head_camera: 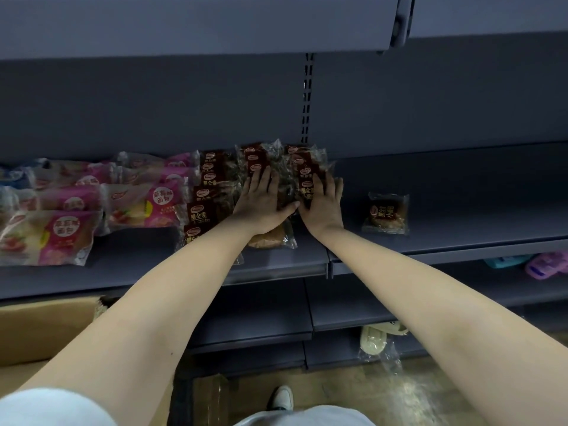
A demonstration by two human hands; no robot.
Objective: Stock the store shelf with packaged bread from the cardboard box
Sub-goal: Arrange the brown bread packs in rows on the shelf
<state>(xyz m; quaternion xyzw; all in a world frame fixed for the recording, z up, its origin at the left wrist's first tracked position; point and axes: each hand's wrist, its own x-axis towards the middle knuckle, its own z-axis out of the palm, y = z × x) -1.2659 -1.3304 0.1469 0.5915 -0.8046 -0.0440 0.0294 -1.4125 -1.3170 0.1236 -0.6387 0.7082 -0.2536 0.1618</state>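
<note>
Both my hands lie flat on rows of dark brown bread packets (285, 170) on the grey shelf (276, 262). My left hand (261, 201) presses the middle row with straight fingers. My right hand (322, 201) presses the row beside it, thumbs nearly touching. Another row of brown packets (203, 210) runs left of my left hand. Pink strawberry bread packets (144, 201) fill the shelf's left part. One brown packet (388, 213) lies alone to the right. The cardboard box (46, 327) sits at the lower left, under my left arm.
The upper shelf (196, 23) overhangs the work area. A slotted upright (307, 96) divides the back panel. Lower shelves hold pink and teal slippers (544, 264) at right and a pale slipper in plastic (378, 336). My shoe (281, 398) stands on the floor.
</note>
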